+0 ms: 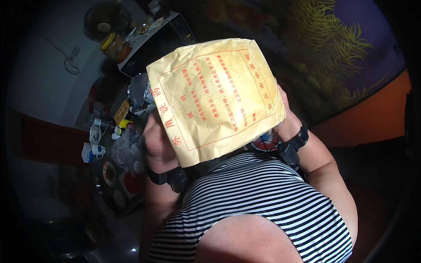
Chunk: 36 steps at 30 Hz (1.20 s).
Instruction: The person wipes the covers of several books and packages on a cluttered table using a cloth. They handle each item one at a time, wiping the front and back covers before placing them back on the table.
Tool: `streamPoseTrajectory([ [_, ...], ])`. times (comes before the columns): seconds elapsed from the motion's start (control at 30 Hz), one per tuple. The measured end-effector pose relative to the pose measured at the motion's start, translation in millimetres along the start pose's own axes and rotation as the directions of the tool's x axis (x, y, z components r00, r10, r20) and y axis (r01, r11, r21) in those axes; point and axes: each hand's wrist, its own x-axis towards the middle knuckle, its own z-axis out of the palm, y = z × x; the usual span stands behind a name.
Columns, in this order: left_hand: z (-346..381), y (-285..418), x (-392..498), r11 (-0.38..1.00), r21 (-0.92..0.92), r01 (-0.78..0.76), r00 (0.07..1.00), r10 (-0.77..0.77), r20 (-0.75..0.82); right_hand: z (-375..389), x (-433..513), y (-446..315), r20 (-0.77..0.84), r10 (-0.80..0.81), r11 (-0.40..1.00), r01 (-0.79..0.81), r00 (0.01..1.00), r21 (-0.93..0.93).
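A large brown kraft paper packet (217,98), creased and printed with red writing inside a red border, is held up in front of my chest, tilted. My left hand (159,141) grips its left edge, the fingers mostly hidden behind the paper. At the packet's right edge my right hand (285,113) holds it, its fingers also largely out of sight behind it. Black straps with dark box-shaped devices circle both wrists. What lies directly behind the packet is hidden.
A cluttered table on the left holds a clear plastic bag (126,148), a white cup (98,150) and a dish of food (109,172). Beyond are a microwave oven (158,41), a jar with a yellow lid (113,44) and a fan (107,23).
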Motion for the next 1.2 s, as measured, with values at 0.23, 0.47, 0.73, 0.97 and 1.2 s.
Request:
streamPoseTrajectory([
  [0.23,26.4,-9.6,2.2,0.227,0.961,-0.161,0.820,0.572,0.002,-4.7,-4.0,4.4,-0.139,0.021,1.000,-0.024,0.990,-0.019],
  [0.47,49.4,17.0,8.1,-0.715,0.486,-0.502,0.689,0.009,0.724,2.4,-13.4,-6.5,-0.140,0.080,0.980,-0.104,0.987,-0.171],
  [0.73,16.8,-20.8,9.4,-0.165,0.881,-0.444,0.881,0.099,0.462,11.1,-23.4,-16.4,-0.220,0.027,0.971,-0.078,0.975,-0.225],
  [0.97,-42.2,-52.9,0.2,0.515,0.857,0.023,0.953,0.249,-0.175,29.9,-26.2,-45.9,-0.295,-0.600,0.620,0.199,0.744,-0.759],
  [1.2,-27.9,-73.3,7.5,0.381,0.924,0.002,0.989,0.134,-0.057,81.6,-14.5,-29.9,0.597,-0.221,-0.608,0.369,0.772,-0.703],
])
